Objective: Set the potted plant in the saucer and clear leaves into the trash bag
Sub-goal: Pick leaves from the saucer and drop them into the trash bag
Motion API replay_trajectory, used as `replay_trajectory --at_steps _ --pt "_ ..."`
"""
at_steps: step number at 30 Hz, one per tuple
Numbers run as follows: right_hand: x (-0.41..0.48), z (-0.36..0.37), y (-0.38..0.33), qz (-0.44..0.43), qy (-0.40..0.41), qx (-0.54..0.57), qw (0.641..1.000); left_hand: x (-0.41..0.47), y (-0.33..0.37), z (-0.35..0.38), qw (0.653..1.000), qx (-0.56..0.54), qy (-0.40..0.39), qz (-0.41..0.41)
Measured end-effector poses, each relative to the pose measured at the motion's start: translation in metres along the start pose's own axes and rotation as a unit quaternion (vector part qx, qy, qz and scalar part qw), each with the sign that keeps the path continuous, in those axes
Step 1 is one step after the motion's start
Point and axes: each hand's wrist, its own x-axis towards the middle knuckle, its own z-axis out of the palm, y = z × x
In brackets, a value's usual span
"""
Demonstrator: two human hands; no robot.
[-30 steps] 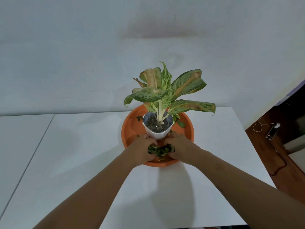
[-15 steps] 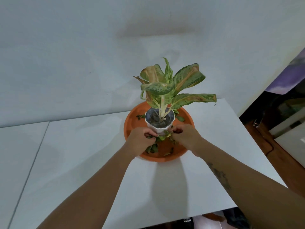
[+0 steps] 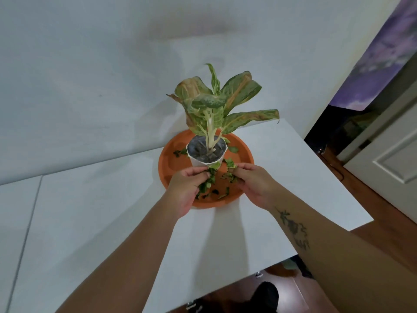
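Potted plant [image 3: 206,152]: upright in its white pot, standing inside the orange saucer [image 3: 171,175], toward the far half of it; first step judged done.
Saucer place: on the white table [image 3: 101,211], near the far edge and toward the right corner.
Left hand [image 3: 187,188]: over the near rim of the saucer, fingers curled around a bunch of leaf scraps [image 3: 206,185] that hang down from the grip.
Right hand [image 3: 250,181]: just beside the left, fingertips pinched on a few more green bits close to the pot's near wall.
Loose leaves: several dark pieces lying on the saucer floor between the hands; a few more left of the pot and behind it on the right.
Trash bag: not in view; possibly below the near table edge, though nothing there reads clearly as a bag.
Step in hand: gathering leaf litter out of the saucer.
Next move calls for: keeping both grips closed so no scraps drop, lifting clear of the low foliage without knocking the pot, carrying the handfuls to the bag, then returning for the remaining pieces.
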Motion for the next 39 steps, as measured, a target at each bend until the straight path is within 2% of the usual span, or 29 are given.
replay_trajectory --at_steps 4,11,18,26,39 --pt "-0.004 -0.004 0.000 -0.003 -0.001 0.015 1.000 -0.007 -0.002 0.007 0.999 -0.050 -0.008 -0.006" --pt "-0.006 -0.025 -0.006 -0.003 -0.013 0.053 0.999 -0.018 -0.006 0.030 0.998 -0.064 0.000 -0.001" --pt "-0.017 -0.090 -0.030 0.009 -0.039 0.065 0.997 -0.031 -0.019 0.094 0.996 -0.089 0.030 0.013" --pt "-0.026 -0.202 -0.070 0.024 -0.050 0.049 0.997 -0.045 -0.048 0.203 0.991 -0.111 0.063 0.036" --pt "-0.014 -0.283 -0.093 0.015 0.000 0.090 0.996 -0.017 -0.066 0.294 0.996 -0.087 0.008 -0.005"
